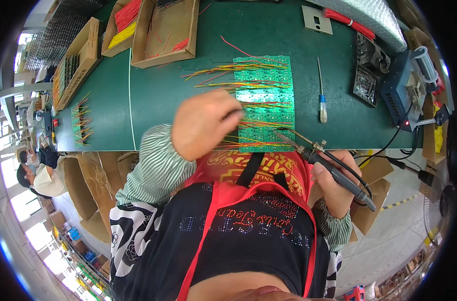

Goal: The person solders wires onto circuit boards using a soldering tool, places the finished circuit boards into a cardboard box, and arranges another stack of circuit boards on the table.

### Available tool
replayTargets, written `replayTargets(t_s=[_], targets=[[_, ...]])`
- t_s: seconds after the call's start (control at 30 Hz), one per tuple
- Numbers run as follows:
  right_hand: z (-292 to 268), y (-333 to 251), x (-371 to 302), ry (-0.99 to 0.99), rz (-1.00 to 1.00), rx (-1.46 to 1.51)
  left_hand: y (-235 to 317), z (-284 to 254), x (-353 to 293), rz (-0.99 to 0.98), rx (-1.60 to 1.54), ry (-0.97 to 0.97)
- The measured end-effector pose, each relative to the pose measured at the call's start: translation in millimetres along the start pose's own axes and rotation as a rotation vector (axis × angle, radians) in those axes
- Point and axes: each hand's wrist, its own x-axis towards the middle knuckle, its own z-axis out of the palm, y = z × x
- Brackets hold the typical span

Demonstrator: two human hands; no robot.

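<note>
A green circuit board panel (258,93) lies at the table's front edge, with rows of red, yellow and black wires (218,68) across it, their loose ends sticking out to the left. My left hand (204,123) hovers at the panel's left side, fingers curled in a pinch; whatever they hold is hidden. In my right hand (335,188) is a soldering iron (329,168), gripped by its dark handle. Its tip is over the lower part of the panel, near the bottom wire rows, with a thin curved tube beside it; whether the tip touches a joint I cannot tell.
A screwdriver (322,103) lies right of the panel, before a blue soldering station (400,83). Cardboard boxes (163,62) of cut wires stand at the back left. Another wired panel (81,123) lies far left. A red wire bundle (350,24) is at the back right. A person (47,175) sits far left.
</note>
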Motion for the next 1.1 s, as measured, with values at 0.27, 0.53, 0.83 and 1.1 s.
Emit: replayTargets(t_s=[0.27, 0.53, 0.83, 1.1], targets=[[-5, 2, -2, 0.036, 0.002, -0.019, 20, 20, 5, 0.133, -0.059, -0.041], [-4, 6, 0, 0.056, 0.02, 0.001, 16, 35, 12, 0.096, -0.084, -0.111], [-6, 5, 0, 0.007, 0.007, -0.057, 19, 37, 10, 0.082, -0.089, -0.108], [-6, 5, 3, 0.084, -0.013, 0.057, 11, 37, 19, 0.106, -0.109, -0.123]])
